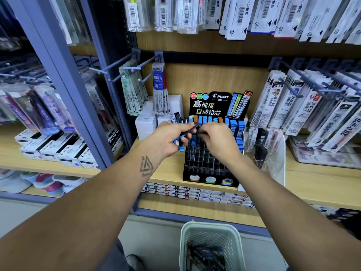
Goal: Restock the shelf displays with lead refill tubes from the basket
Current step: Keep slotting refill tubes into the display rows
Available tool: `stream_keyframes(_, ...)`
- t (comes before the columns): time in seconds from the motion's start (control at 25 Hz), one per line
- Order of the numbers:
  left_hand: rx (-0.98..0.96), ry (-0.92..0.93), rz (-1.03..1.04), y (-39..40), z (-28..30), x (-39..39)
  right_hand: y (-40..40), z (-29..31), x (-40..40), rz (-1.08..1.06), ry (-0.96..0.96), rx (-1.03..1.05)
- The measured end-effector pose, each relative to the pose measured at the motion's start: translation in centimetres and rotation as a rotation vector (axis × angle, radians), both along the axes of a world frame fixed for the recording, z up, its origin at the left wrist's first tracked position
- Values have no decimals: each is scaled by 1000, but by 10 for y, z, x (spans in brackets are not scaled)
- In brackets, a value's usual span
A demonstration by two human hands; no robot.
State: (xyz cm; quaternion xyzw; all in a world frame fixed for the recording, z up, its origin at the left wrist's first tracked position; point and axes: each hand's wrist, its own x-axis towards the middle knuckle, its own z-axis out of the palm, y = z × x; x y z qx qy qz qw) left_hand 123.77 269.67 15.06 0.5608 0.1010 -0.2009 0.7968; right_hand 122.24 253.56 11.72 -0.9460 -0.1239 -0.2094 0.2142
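the left hand (168, 139) is curled around a small bunch of lead refill tubes (180, 122), dark bodies with blue caps poking out above and below the fist. the right hand (216, 141) has its fingers bent in, pinching the end of one dark tube (192, 130) that sticks out between the two hands, right where they meet. both hands hang just over the black display stand (211, 165), a stepped rack of little slots with a tall printed back card (214, 103); the back rows already hold blue-capped and a few orange-capped tubes (237, 127), while the front slots look bare. the stand sits on the wooden shelf (172, 167), with white boxes (145, 126) just to its left and a clear plastic holder (267, 151) with dark items touching its right side. packets of refills hang on hooks (134, 89) above the shelf on both sides. down by the floor, below the shelf edge, a pale plastic basket (187, 241) holds a loose heap of more dark and blue tubes (205, 255). a triangle mark shows on the left forearm (146, 166).
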Motion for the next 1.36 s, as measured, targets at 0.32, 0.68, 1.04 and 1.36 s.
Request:
stream_keyframes(0.32, 87, -104, 55, -4, -2, -1, 7, 21, -7, 2, 306, 742)
stream_keyframes(0.68, -76, -42, 87, -7, 3, 0, -23, 32, -23, 53, 459, 1395)
stream_keyframes(1.04, 31, -195, 50, -19, 9, -5, -25, 35, -31, 191, 524, 821)
stream_keyframes(1.36, 249, -160, 43, -13, 7, -1, -22, 25, -10, 6, 279, 590)
